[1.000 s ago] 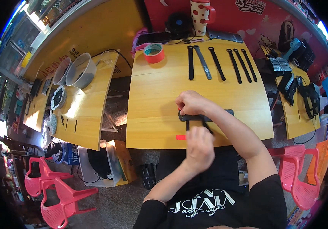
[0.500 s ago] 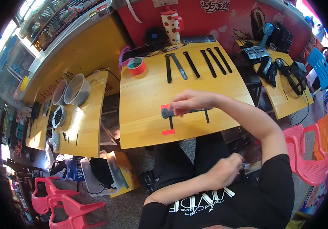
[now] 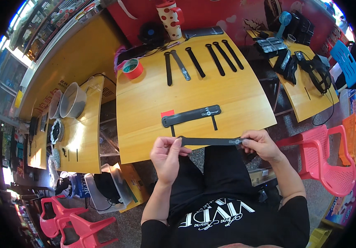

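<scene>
A dark grey strap with pale printing near its right end stretches between my hands, just in front of the table's near edge. My left hand pinches its left end between thumb and fingers. Its right end is gripped by my right hand. Beyond them, a wider dark grey strap lies flat on the wooden table. Two thin black strips stick out under its near edge, and a piece of red tape shows behind its left end.
Several straps with ring ends lie in a row farther back. A roll of red tape, a spotted tumbler and a small fan stand toward the back. Side tables flank left and right; a pink chair stands at right.
My right hand has left the wider strap on the table and moved toward me. My left hand has swung from my right side to the left. Both now hold a strap stretched between them.
</scene>
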`<action>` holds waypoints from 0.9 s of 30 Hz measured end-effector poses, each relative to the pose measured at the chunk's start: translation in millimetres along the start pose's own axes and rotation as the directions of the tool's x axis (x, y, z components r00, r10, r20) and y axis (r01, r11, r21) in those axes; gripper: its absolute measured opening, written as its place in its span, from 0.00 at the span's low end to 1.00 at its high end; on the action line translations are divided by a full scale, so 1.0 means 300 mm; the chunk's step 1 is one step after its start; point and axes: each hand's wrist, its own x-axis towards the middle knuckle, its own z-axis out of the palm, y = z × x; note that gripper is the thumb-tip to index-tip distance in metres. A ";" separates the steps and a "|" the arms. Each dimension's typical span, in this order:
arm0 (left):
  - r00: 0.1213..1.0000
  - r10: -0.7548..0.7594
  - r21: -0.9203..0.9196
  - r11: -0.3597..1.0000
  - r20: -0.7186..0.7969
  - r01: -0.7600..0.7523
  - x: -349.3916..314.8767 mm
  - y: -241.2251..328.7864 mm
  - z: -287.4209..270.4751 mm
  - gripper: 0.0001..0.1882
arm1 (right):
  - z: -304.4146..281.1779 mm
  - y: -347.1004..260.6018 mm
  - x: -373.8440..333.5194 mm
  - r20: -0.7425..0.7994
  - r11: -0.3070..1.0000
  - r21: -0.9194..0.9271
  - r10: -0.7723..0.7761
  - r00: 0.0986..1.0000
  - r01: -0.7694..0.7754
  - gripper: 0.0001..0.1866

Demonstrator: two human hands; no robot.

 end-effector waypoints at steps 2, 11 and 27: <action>0.999 -0.006 -0.087 0.996 -0.033 0.003 0.024 -0.001 -0.016 0.05 | 0.029 -0.006 0.055 -0.077 0.986 -0.025 -0.169 0.983 0.167 0.04; 0.996 -0.013 -0.018 1.000 -0.089 0.012 0.160 -0.068 -0.143 0.07 | 0.094 0.017 0.248 -0.273 0.982 0.120 -0.107 0.956 0.145 0.07; 0.968 -0.118 0.139 0.979 -0.221 0.151 0.249 -0.129 -0.149 0.07 | 0.089 0.038 0.364 -0.288 0.781 -0.557 -0.502 0.815 0.284 0.04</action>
